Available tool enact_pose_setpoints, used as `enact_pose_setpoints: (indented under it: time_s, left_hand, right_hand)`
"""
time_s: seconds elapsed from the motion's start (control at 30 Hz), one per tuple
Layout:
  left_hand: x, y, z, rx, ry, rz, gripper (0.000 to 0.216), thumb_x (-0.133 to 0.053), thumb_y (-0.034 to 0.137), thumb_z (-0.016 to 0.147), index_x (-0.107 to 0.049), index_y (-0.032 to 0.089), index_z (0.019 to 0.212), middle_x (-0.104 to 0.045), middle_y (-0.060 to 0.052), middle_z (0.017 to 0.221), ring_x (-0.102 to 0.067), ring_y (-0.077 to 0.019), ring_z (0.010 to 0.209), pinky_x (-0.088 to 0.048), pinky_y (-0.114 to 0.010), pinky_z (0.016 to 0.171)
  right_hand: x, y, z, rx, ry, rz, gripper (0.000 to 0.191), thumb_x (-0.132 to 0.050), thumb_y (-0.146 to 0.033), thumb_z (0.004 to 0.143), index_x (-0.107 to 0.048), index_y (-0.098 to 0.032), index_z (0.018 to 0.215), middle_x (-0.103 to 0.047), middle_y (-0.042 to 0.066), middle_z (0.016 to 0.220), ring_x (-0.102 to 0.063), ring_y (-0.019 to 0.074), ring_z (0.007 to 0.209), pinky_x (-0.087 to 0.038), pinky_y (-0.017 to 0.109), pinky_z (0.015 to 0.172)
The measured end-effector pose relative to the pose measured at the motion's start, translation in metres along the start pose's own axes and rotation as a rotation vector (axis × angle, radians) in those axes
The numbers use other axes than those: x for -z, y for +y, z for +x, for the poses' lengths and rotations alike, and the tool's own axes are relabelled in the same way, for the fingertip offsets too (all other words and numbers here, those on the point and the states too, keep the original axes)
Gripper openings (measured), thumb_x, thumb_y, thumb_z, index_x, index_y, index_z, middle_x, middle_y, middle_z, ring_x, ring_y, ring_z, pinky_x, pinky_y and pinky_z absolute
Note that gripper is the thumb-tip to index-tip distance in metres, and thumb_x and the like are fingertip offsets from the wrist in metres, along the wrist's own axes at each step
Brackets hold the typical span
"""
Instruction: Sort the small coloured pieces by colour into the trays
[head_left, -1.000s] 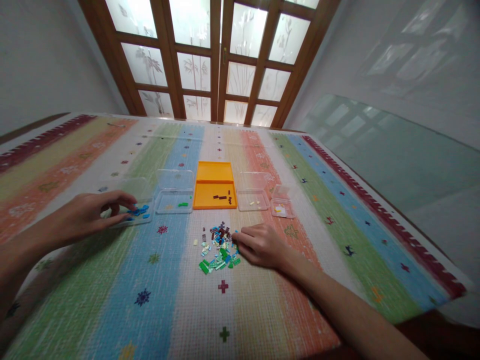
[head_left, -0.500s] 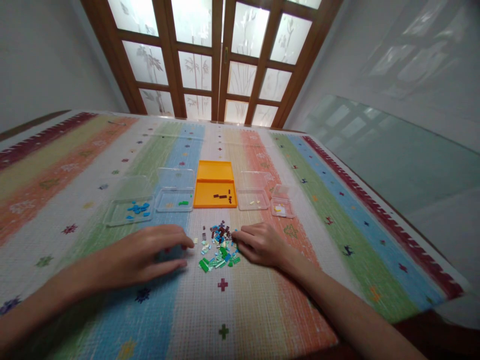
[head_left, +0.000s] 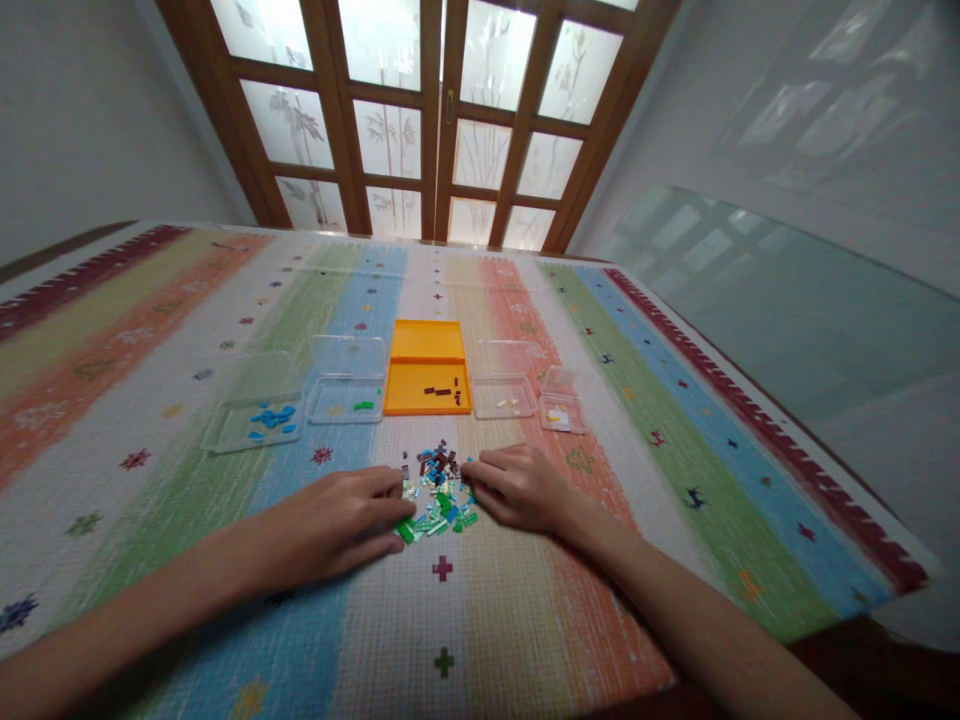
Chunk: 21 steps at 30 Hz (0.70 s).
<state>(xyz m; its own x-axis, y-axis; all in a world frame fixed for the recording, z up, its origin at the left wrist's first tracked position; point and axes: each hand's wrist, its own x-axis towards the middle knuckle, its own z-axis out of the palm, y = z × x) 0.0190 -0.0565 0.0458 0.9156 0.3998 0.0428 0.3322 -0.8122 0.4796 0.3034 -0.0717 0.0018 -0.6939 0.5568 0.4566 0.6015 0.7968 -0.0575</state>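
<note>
A loose pile of small toy building bricks (head_left: 441,490) lies on the cloth in front of me, with brown bricks at its far side and green bricks (head_left: 406,530) at its near side. My left hand (head_left: 360,518) rests at the pile's left edge, its fingertips touching or right beside the bricks, the fingers bent and slightly apart. At the right edge, my right hand (head_left: 517,487) has its fingers curled and pressed together, the tips against the pile. Whatever lies between those right fingertips is hidden.
Behind the pile stands an open orange case (head_left: 391,401) with a few brown bricks. Clear boxes flank it: one with blue bricks (head_left: 217,436), one with green pieces (head_left: 315,414), one with cream pieces (head_left: 484,412), and a small one (head_left: 577,426) with yellow. A striped tablecloth (head_left: 510,620) lies beneath.
My left hand has moved right, from just beside the pile onto its left edge, and its thumb and fingers have drawn closer together. My right hand has hardly moved.
</note>
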Motion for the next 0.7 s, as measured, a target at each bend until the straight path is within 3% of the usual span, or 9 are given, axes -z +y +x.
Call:
enact_pose_setpoints:
  time_s: [0.13,0.7]
  left_hand:
    - [-0.003,0.003,0.003,-0.019,0.022,-0.006,0.02,-0.05,0.017,0.098,-0.069,0.021,0.1,-0.061,-0.005,0.09,-0.059,-0.0163,0.078,-0.045,-0.026,0.068]
    - [0.001,-0.002,0.014,0.003,0.026,-0.051,0.016,-0.045,0.024,0.1,-0.06,0.018,0.098,-0.061,-0.005,0.094,-0.059,-0.0174,0.083,-0.048,-0.028,0.074]
  right_hand:
    - [0.0,0.0,0.0,-0.003,-0.003,-0.007,0.03,-0.039,-0.02,0.1,-0.066,-0.016,0.086,-0.056,-0.001,0.062,-0.044,0.0123,0.053,-0.028,0.03,0.053]
    - [0.0,0.0,0.001,0.003,-0.001,-0.009,0.029,-0.039,-0.019,0.1,-0.066,-0.016,0.088,-0.057,0.0,0.063,-0.046,0.0126,0.053,-0.028,0.03,0.053]
